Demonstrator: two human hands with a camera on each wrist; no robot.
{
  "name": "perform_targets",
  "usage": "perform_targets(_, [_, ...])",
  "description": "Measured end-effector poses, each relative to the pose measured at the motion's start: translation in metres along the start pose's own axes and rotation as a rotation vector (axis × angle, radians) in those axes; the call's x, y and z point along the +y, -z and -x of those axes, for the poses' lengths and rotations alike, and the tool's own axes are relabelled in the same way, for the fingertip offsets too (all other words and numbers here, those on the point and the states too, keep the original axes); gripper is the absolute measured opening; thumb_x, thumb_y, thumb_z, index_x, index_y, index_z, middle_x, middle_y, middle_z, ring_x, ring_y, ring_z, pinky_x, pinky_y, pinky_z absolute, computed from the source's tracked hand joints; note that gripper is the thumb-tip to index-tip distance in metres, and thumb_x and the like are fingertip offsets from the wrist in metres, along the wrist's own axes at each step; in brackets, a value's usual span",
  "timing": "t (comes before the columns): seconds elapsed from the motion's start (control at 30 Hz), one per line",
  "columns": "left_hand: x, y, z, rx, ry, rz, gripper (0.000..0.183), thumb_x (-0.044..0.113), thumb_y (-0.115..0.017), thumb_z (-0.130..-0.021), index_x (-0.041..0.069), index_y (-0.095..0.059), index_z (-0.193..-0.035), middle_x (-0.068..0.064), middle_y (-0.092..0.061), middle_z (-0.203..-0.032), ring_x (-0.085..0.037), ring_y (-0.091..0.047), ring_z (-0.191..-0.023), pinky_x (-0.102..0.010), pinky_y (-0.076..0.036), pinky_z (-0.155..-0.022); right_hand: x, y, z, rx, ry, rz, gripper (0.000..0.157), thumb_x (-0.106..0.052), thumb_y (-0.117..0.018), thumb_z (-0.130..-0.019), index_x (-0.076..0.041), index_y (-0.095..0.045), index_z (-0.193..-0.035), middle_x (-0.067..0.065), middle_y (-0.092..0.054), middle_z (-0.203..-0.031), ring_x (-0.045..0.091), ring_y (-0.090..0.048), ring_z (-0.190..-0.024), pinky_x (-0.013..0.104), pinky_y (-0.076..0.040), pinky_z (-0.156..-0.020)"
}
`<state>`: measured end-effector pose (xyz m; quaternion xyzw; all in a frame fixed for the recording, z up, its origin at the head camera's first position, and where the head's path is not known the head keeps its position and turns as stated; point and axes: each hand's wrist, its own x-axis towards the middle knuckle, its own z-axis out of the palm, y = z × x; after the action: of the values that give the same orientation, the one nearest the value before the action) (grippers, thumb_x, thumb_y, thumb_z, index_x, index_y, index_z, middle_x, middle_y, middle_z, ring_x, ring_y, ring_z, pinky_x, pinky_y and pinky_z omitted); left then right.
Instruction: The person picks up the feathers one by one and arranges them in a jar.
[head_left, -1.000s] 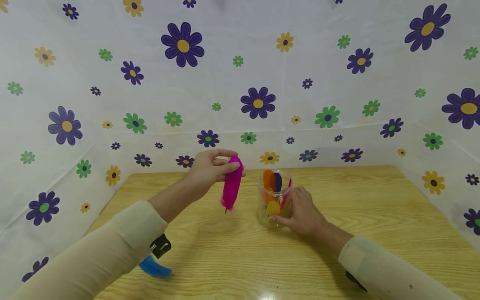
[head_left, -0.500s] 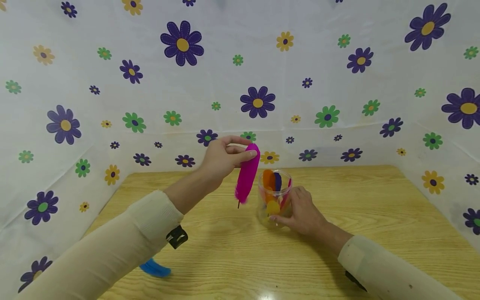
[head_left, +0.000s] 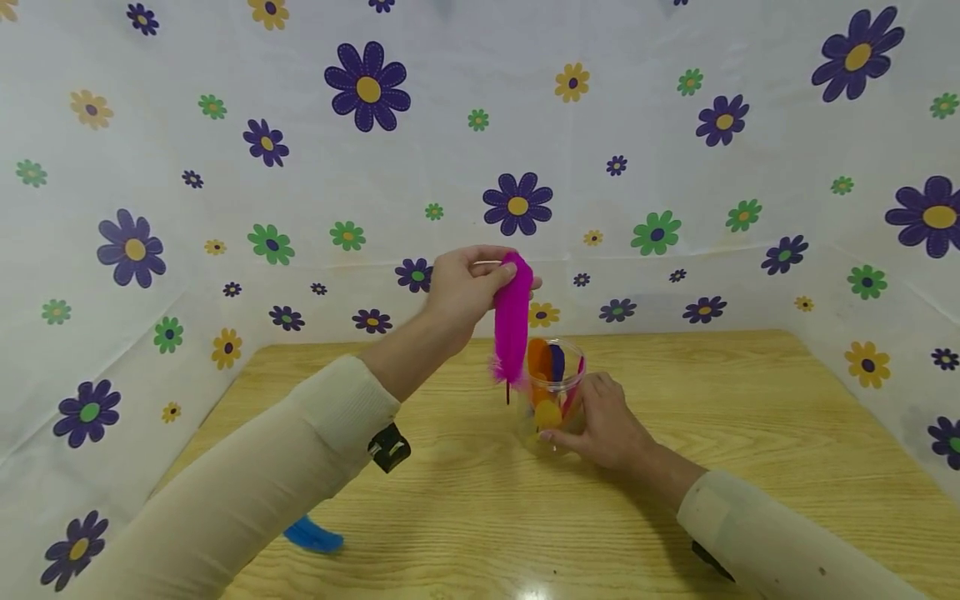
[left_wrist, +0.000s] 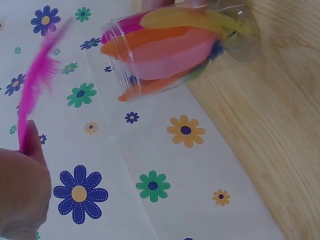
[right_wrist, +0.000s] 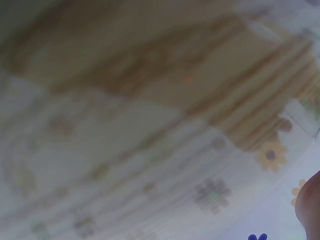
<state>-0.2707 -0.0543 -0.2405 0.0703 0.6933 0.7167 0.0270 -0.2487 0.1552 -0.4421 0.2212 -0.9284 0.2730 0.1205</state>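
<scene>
Between thumb and fingers, my left hand (head_left: 468,287) pinches a magenta feather (head_left: 513,321) near its top, so its quill hangs down. The feather is in the air, just left of and above a clear jar's (head_left: 555,383) mouth. My right hand (head_left: 611,421) grips the upright jar from its right side. Inside are feathers: an orange feather (head_left: 538,360), a dark blue feather (head_left: 557,363), a yellow feather (head_left: 548,413) and others; the left wrist view also shows a pink feather (left_wrist: 175,57). The right wrist view is mostly blurred, with a bit of hand (right_wrist: 310,207) at its edge.
A blue feather (head_left: 315,536) lies on the wooden table (head_left: 450,517) at the front left, partly behind the left sleeve. A white cloth (head_left: 420,150) printed with flowers stands along the table's back and sides.
My left hand has moved right and upward with the magenta feather, from left of the jar to close beside its mouth. The right hand and jar have stayed put.
</scene>
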Motion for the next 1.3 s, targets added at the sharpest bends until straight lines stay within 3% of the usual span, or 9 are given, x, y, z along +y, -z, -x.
perform_targets(0.23, [0.001, -0.013, -0.011, 0.02, 0.013, 0.077, 0.035, 0.008, -0.055, -0.101, 0.006, -0.056, -0.136, -0.014, -0.071, -0.117, -0.026, -0.074, -0.099, -0.037, -0.056, -0.091, 0.0, 0.002, -0.001, -0.002, -0.003, -0.018, 0.089, -0.063, -0.075, -0.078, -0.012, -0.04, -0.142, 0.009, -0.057, -0.134, 0.029, -0.045, -0.128, 0.056, -0.031, -0.113])
perform_targets(0.43, [0.002, -0.024, -0.021, 0.025, -0.037, 0.142, 0.033, 0.009, -0.055, -0.101, 0.004, -0.055, -0.134, -0.013, -0.072, -0.117, -0.025, -0.074, -0.1, -0.036, -0.056, -0.092, 0.0, 0.002, -0.002, -0.019, -0.017, -0.018, 0.092, -0.065, -0.073, -0.079, -0.013, -0.038, -0.146, 0.009, -0.055, -0.138, 0.029, -0.045, -0.13, 0.056, -0.029, -0.114])
perform_targets(0.67, [-0.004, -0.033, -0.023, 0.017, -0.042, 0.19, 0.03, 0.008, -0.053, -0.102, 0.006, -0.057, -0.131, -0.013, -0.071, -0.12, -0.027, -0.073, -0.103, -0.038, -0.054, -0.095, 0.0, 0.001, -0.003, -0.028, -0.023, -0.023, 0.093, -0.065, -0.073, -0.079, -0.013, -0.036, -0.147, 0.009, -0.054, -0.14, 0.029, -0.045, -0.129, 0.055, -0.03, -0.114])
perform_targets(1.0, [-0.04, -0.029, -0.017, -0.025, 0.051, 0.096, 0.03, 0.007, -0.053, -0.102, 0.005, -0.056, -0.132, -0.013, -0.071, -0.119, -0.026, -0.072, -0.105, -0.038, -0.053, -0.096, -0.001, 0.001, -0.003, -0.003, 0.009, -0.01, 0.086, -0.061, -0.077, -0.078, -0.011, -0.042, -0.139, 0.01, -0.058, -0.132, 0.029, -0.047, -0.126, 0.055, -0.032, -0.112])
perform_targets(1.3, [-0.062, -0.019, -0.015, -0.034, 0.081, -0.095, 0.034, -0.006, -0.061, -0.094, 0.001, -0.06, -0.128, -0.015, -0.072, -0.113, -0.025, -0.073, -0.101, -0.034, -0.056, -0.091, 0.0, 0.002, -0.002, -0.002, 0.014, -0.007, 0.081, -0.059, -0.077, -0.079, -0.009, -0.045, -0.135, 0.01, -0.059, -0.128, 0.029, -0.047, -0.123, 0.054, -0.032, -0.111])
